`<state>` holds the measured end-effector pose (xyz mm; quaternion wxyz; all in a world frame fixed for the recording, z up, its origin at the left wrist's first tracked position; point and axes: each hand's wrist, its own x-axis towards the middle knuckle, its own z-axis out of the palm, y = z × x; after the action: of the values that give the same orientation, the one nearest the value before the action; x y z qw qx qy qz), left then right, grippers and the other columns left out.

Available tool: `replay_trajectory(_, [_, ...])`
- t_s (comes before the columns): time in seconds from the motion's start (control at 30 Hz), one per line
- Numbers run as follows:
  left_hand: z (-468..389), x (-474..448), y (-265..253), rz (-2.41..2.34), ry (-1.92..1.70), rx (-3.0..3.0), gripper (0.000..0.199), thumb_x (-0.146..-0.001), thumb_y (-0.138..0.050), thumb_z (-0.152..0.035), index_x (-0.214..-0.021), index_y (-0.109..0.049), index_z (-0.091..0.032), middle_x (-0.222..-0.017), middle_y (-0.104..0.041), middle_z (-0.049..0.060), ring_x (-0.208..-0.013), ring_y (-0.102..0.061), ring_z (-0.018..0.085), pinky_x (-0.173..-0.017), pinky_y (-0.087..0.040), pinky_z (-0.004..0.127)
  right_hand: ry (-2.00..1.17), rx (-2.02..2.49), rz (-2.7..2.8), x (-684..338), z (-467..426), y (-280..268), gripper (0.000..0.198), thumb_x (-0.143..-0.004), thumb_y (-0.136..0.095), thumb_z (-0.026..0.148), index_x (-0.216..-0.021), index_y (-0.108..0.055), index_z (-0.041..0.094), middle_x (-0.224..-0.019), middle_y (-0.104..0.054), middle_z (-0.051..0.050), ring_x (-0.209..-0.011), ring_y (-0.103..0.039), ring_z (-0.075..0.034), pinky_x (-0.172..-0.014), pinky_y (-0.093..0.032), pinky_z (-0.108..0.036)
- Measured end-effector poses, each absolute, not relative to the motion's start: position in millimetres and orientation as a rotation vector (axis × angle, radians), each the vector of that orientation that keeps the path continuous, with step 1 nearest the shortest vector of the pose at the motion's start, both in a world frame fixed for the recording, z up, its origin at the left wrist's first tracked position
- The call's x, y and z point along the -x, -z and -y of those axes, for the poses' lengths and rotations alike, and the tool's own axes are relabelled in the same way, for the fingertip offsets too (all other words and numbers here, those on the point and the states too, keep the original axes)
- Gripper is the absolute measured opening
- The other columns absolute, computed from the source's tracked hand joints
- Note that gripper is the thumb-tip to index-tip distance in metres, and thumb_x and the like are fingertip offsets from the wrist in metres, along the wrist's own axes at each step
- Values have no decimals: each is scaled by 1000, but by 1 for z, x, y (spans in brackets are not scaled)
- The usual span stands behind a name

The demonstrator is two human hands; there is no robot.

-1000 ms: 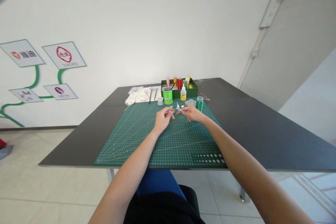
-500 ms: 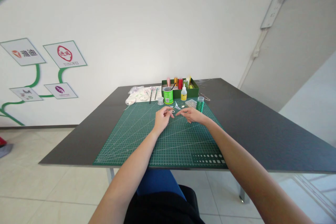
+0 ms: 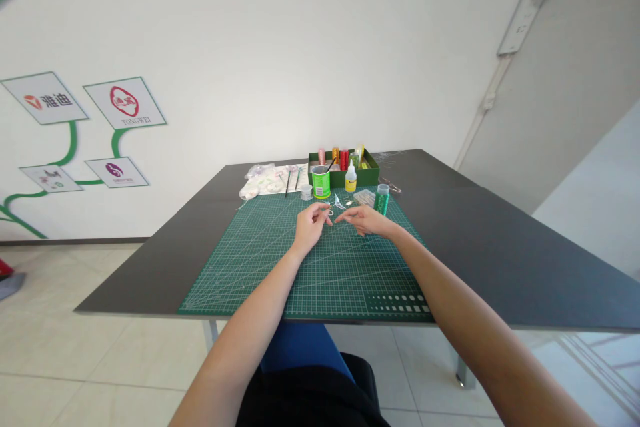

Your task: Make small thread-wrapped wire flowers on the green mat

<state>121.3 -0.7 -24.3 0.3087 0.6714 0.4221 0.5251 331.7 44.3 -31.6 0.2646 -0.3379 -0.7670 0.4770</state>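
Note:
Over the cutting mat [image 3: 260, 253], my left hand [image 3: 310, 224] pinches a small white ring-shaped piece [image 3: 331, 213] at its fingertips. My right hand [image 3: 364, 220] is just to the right of it, index finger pointing at the piece and the other fingers curled. Its fingertips are close together; whatever they hold, perhaps a thread, is too fine to make out. A spool of green thread [image 3: 381, 201] stands upright just behind my right hand. Beyond the fingers lie a whitish scrap [image 3: 339, 202] and a small clear box [image 3: 365, 197].
Behind the hands stand a green can [image 3: 321, 185], a small clear jar [image 3: 307, 193] and a glue bottle [image 3: 351, 180]. A dark green box [image 3: 373, 177] holds several thread spools. Brushes [image 3: 288, 183] lie on white cloth [image 3: 260, 185] at left. Scissors [image 3: 391, 185] lie at right.
Both hands keep nearly the same pose and place. The whole view has shifted very slightly.

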Motion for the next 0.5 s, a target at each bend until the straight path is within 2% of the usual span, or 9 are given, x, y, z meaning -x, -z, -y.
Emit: replay_trajectory(0.5, [0,-122,24,-1110,-1406,-1776,27,-90,-57,-37,-101,-67,-14,-65,-68,1,-47,-54,10,-52,-42,22,-1301,910,2093,-332,-44,30,55,-88,-56,52,-115,-71,7,-38,-38,9,-34,-37,-8,-40,-35,-20])
